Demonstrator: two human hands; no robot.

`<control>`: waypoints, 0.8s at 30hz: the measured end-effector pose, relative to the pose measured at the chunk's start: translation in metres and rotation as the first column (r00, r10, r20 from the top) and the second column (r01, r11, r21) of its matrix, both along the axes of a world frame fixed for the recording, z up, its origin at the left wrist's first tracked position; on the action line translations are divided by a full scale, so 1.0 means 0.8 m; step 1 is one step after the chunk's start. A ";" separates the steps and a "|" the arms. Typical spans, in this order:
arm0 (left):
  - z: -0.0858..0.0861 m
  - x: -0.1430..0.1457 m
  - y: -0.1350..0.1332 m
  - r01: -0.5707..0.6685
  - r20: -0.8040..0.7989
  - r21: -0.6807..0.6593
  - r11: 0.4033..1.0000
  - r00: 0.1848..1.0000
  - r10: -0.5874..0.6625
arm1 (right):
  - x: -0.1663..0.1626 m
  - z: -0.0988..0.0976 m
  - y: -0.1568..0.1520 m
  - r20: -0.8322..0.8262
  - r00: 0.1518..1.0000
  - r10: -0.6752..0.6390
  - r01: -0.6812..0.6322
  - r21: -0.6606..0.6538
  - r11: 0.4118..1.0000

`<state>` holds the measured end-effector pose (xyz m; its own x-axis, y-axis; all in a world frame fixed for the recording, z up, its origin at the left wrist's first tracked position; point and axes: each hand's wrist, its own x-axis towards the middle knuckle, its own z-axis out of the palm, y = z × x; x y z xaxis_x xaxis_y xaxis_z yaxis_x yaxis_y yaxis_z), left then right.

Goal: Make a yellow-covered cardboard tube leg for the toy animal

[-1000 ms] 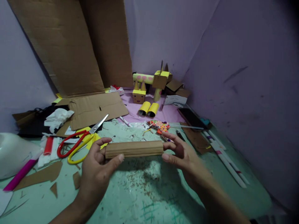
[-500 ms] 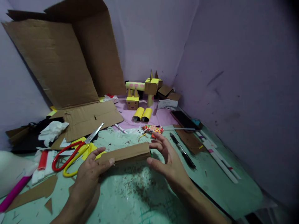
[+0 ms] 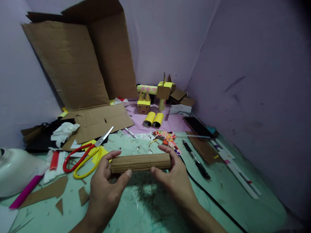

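Note:
A rolled cardboard tube (image 3: 142, 162) with ridged sides lies crosswise between my hands, just above the green table. My left hand (image 3: 107, 184) grips its left end, thumb in front and fingers behind. Around the right end my right hand (image 3: 176, 178) is closed, thumb below and index finger over the top corner. Red-and-yellow scissors (image 3: 85, 158) rest to the left of my left hand, blades pointing away. Behind the tube is a colourful patterned glue gun (image 3: 166, 136), its black cord running past my right hand.
A large cardboard box (image 3: 73, 64) stands at the back left. Cardboard animal figures (image 3: 143, 106) and two yellow tubes (image 3: 153, 119) sit at the back. A black pen (image 3: 196, 160), white sticks (image 3: 235, 168) and a phone (image 3: 198, 127) lie right. Cardboard scraps (image 3: 46, 192) lie left.
My right hand has closed onto the tube's right end, where it was apart before. The tube has turned level, showing its ridged side. The view has shifted slightly left.

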<state>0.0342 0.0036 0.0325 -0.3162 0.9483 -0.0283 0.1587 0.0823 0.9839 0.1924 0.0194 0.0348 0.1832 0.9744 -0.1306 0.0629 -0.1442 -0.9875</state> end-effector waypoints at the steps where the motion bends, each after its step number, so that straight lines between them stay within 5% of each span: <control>1: 0.001 0.001 0.000 0.003 -0.013 0.003 1.000 1.000 -0.003 | -0.001 0.000 0.000 0.024 1.000 -0.009 0.009 0.011 1.000; 17: 0.003 -0.001 -0.002 -0.025 -0.045 0.004 1.000 0.999 0.025 | -0.009 -0.007 -0.005 0.064 0.997 -0.046 0.043 0.061 0.997; 24: -0.002 -0.005 0.001 0.002 -0.029 0.038 0.999 1.000 -0.001 | -0.003 -0.006 0.000 0.118 0.992 0.052 -0.058 0.042 0.997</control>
<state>0.0302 0.0043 0.0310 -0.3147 0.9491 0.0165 0.1871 0.0449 0.9813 0.1897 0.0194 0.0301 0.1406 0.9878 -0.0667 0.1849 -0.0924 -0.9784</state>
